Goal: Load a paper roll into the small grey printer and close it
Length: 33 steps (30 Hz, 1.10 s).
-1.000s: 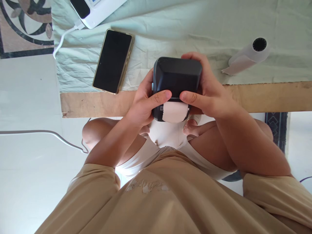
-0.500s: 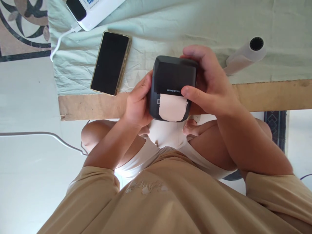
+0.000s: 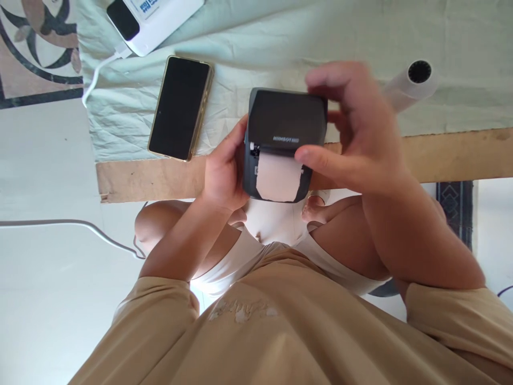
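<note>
A black Niimbot label printer [image 3: 250,176] is held over the table's front edge, its lid [image 3: 288,115] raised a little along the near side. A strip of pale label paper [image 3: 278,179] hangs from under the lid over the printer's front. My left hand [image 3: 226,168] is closed around the printer's left side, its fingers partly hidden beneath. With its thumb at the lid's near edge and its fingers by the far right corner, my right hand [image 3: 360,128] grips the lid; it is slightly blurred by motion.
Left of the printer, a black-screened phone [image 3: 180,107] lies on the green cloth [image 3: 256,32]. Behind it is a white device [image 3: 160,27] with a plugged-in cable [image 3: 98,75]. A white cylinder [image 3: 412,88] is at the right. The wooden table edge [image 3: 152,179] runs in front.
The printer's lid has lifted at its near edge, opening a gap on the left. My right hand has moved slightly up and right, its fingers drawing away from the printer's side.
</note>
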Available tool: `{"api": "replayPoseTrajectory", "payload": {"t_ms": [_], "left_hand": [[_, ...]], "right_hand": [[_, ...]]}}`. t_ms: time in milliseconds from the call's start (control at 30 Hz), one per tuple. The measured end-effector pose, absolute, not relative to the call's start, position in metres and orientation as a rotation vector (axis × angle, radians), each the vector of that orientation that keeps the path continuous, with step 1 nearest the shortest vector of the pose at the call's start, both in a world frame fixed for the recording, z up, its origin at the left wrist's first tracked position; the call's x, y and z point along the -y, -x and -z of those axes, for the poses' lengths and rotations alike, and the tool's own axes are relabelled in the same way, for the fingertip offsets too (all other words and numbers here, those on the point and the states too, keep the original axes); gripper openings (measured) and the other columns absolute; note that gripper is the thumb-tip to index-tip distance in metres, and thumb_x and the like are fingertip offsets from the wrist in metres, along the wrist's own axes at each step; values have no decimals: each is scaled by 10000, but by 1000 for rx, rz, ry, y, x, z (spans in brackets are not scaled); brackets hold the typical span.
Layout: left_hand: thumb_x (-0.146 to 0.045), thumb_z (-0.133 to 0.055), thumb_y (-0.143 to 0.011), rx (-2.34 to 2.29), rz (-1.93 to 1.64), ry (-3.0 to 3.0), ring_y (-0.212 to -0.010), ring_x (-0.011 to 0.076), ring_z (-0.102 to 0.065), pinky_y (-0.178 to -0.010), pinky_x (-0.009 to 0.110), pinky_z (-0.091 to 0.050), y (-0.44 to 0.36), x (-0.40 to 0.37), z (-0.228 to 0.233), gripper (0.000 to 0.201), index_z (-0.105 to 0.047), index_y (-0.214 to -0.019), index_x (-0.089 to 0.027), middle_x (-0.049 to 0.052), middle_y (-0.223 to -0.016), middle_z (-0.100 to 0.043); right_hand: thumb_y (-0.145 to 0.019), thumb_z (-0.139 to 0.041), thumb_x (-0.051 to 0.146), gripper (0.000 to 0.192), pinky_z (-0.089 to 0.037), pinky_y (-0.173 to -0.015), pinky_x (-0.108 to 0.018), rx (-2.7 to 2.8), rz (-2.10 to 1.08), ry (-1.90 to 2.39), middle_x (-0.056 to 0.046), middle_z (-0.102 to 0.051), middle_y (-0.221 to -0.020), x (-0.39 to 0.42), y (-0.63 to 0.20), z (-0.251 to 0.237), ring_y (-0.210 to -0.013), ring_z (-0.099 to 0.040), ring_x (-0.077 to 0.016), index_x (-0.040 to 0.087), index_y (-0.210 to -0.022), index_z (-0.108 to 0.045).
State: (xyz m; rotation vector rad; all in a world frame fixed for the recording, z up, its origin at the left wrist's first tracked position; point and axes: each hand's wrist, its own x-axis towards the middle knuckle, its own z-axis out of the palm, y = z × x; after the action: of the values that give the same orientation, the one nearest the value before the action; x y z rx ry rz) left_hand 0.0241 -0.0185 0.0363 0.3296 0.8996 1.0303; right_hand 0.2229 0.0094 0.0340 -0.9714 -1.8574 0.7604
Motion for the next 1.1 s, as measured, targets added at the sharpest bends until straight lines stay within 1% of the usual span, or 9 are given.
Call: {"api": "replayPoseTrajectory", "payload": {"t_ms": [67,167,333,467,567,700,833,1000,1100], "left_hand": [[-507,-636,-1059,-821,-1055,-448,-1306,315,-781,-987,413,-683,-25,21,-37,283,-764,-1062,-254,54,-1071,-845],[-433,-762,-983,-854,-1106,-610,-1270,322,-783,-951,363,-655,-25,26,-33,208,-800,-1103,-268,49,-1008,-851],[-504,-808,-904,-995,-1109,-668,-1163,362,-805,-757,344,-604,-26,27,-32,248,-817,-1016,-283,61,-861,-807],[-543,-836,-871,-1015,-1061,-730,-1215,378,-797,-725,356,-604,-22,25,-29,402,-832,-1213,-332,64,-1026,-855],[-593,-873,-857,-960,-1040,-758,-1265,400,-780,-786,377,-630,-20,25,-24,502,-820,-1281,-329,71,-1114,-864],[-553,-889,-890,-870,-1085,-726,-1332,404,-752,-891,388,-642,-20,24,-20,465,-825,-1267,-290,82,-1184,-849],[-554,-957,-805,-853,-1070,-713,-1337,425,-741,-855,372,-639,-19,23,-18,507,-842,-1216,-281,96,-1128,-845],[-479,-910,-897,-791,-1104,-708,-1134,299,-810,-727,284,-595,-18,24,-18,367,-848,-1196,-274,47,-1036,-839],[-406,-878,-932,-794,-1164,-646,-979,218,-819,-759,266,-609,-20,24,-20,279,-832,-1165,-259,-6,-969,-819]], "right_hand": [[-894,-824,712,500,-516,-716,-397,1711,-615,1012,-45,-645,-1048,-12,-219,-41,-829,-582,-202,290,-1107,-660],[-972,-776,490,409,-384,-561,-355,1463,-566,1051,7,-493,-886,-15,-214,-49,-593,-380,-120,284,-848,-445],[-956,-621,225,344,-467,-673,-376,1570,-442,1056,-7,-574,-777,-12,-215,-54,-692,-581,-186,299,-765,-345],[-953,-633,205,78,-479,-720,-396,2087,-272,1345,-9,-779,-937,3,-217,-60,-729,-654,-199,273,-937,-669],[-954,-661,224,210,-474,-706,-398,2293,-232,1514,-37,-836,-1254,12,-214,-66,-890,-750,-234,262,-1121,-782],[-1018,-602,232,169,-378,-633,-381,2357,-250,1542,5,-844,-1177,16,-214,-70,-793,-694,-194,288,-989,-758],[-973,-631,273,137,-279,-589,-380,2464,-385,1626,-10,-818,-986,12,-217,-75,-691,-605,-219,309,-1076,-715],[-795,-751,295,310,-375,-603,-359,2238,-739,1536,-1,-777,-948,6,-225,-78,-607,-538,-168,305,-1090,-657],[-833,-760,514,403,-410,-570,-335,1896,-923,1281,-7,-747,-1055,0,-236,-73,-611,-554,-133,306,-1158,-643]]}}
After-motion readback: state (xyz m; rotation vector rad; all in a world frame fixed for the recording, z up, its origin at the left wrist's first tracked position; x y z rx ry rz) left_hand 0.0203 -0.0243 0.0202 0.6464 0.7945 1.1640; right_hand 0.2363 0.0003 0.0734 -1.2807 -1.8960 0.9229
